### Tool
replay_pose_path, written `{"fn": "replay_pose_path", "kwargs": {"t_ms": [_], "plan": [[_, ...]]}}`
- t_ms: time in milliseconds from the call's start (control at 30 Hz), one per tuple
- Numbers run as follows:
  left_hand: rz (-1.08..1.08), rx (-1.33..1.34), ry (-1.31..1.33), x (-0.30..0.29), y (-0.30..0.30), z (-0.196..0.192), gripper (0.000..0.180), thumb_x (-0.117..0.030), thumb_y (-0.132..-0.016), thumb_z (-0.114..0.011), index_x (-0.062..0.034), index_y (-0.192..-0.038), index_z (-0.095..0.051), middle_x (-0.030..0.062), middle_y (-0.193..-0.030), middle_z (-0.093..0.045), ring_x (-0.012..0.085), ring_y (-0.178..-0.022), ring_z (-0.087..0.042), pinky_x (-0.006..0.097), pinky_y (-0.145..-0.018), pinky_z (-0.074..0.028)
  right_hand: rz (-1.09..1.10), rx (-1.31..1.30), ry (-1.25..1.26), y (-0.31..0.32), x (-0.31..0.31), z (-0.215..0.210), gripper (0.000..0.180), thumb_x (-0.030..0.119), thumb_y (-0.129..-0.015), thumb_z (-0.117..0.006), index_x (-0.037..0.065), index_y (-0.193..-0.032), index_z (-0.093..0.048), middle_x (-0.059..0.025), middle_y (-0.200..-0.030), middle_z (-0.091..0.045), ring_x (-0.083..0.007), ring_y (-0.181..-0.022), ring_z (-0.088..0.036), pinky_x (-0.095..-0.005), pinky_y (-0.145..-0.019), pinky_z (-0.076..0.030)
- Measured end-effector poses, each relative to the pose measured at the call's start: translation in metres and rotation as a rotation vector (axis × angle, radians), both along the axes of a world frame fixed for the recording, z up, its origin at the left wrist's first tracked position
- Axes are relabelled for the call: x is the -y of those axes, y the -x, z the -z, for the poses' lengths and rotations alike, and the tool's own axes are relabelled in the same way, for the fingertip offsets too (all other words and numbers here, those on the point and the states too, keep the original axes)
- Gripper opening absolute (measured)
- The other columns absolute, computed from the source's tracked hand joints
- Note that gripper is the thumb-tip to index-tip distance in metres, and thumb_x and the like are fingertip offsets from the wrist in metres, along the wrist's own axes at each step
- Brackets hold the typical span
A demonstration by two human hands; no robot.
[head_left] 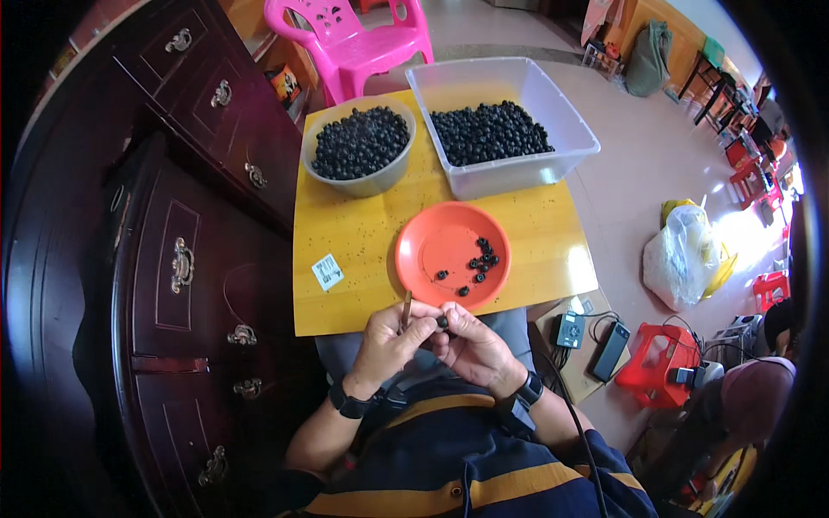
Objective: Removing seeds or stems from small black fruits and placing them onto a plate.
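Both hands met at the near edge of the yellow table [363,233]: my left hand [390,341] pinched a thin stick-like tool [405,309], and my right hand [471,344] gripped one small dark round fruit [442,321] at its fingertips. Just beyond them sat an orange plate [432,246] with a few worked fruits [479,259]. Farther off stood a grey bowl [380,181] and a clear tub [553,160], both full. I judged I was mid-way through picking at one fruit; next would need steady, careful tool pressure.
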State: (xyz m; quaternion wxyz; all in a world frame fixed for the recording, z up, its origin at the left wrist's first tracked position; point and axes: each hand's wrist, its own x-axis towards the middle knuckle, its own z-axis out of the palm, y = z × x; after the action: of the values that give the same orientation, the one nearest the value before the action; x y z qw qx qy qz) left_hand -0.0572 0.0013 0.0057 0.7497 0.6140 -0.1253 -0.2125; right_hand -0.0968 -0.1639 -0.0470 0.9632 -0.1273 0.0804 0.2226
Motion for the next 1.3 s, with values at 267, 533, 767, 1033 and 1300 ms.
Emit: {"fn": "replay_pose_path", "kwargs": {"t_ms": [267, 533, 767, 1033, 1300], "plan": [[0.018, 0.405, -0.362, -0.011, -0.013, 0.001, 0.029, -0.026, -0.093, -0.073, 0.0002, -0.101, -0.063, 0.0046, -0.08, -0.07, 0.0085, -0.066, -0.061, 0.025, -0.059, -0.047, 0.056, -0.01, -0.017, -0.005, 0.006, -0.002, 0.015, 0.023, -0.1, -0.062, 0.01, -0.106, -0.059, -0.0014, -0.096, -0.062, -0.0103, -0.082, -0.06, -0.0255, -0.073, -0.053], [0.01, 0.664, -0.599, -0.001, -0.013, 0.006, 0.04, -0.044, -0.088, -0.073, -0.0061, -0.096, -0.063, 0.0075, -0.077, -0.072, 0.0234, -0.064, -0.07, 0.033, -0.055, -0.052, 0.049, -0.053, 0.044, -0.003, 0.002, -0.006, 0.012, 0.02, -0.1, -0.062, 0.009, -0.106, -0.06, -0.0016, -0.1, -0.063, -0.011, -0.086, -0.062, -0.0265, -0.075, -0.054], [0.014, 0.764, -0.679, 0.001, -0.015, 0.004, 0.038, -0.043, -0.088, -0.072, -0.0066, -0.092, -0.062, 0.0084, -0.077, -0.071, 0.0263, -0.067, -0.071, 0.037, -0.057, -0.054, 0.032, -0.043, 0.058, -0.005, 0.001, 0.002, 0.01, 0.017, -0.099, -0.063, 0.01, -0.105, -0.059, -0.0013, -0.102, -0.063, -0.0105, -0.087, -0.063, -0.0269, -0.076, -0.054], [0.0, 0.804, -0.693, 0.0, -0.015, 0.005, 0.037, -0.044, -0.091, -0.069, -0.0074, -0.095, -0.063, 0.0094, -0.073, -0.067, 0.0288, -0.062, -0.068, 0.037, -0.054, -0.05, 0.021, -0.02, 0.031, -0.006, 0.001, 0.006, 0.009, 0.014, -0.098, -0.062, 0.01, -0.105, -0.059, -0.0016, -0.099, -0.063, -0.0114, -0.085, -0.063, -0.0266, -0.073, -0.054], [-0.004, 0.855, -0.728, -0.001, -0.014, 0.012, 0.032, -0.037, -0.09, -0.071, -0.0072, -0.083, -0.061, 0.0083, -0.068, -0.066, 0.0287, -0.059, -0.066, 0.039, -0.052, -0.049, 0.023, -0.018, 0.042, -0.007, 0.0, 0.004, 0.005, 0.012, -0.1, -0.059, 0.008, -0.101, -0.06, -0.0027, -0.093, -0.064, -0.0123, -0.082, -0.063, -0.0264, -0.071, -0.054]]}}
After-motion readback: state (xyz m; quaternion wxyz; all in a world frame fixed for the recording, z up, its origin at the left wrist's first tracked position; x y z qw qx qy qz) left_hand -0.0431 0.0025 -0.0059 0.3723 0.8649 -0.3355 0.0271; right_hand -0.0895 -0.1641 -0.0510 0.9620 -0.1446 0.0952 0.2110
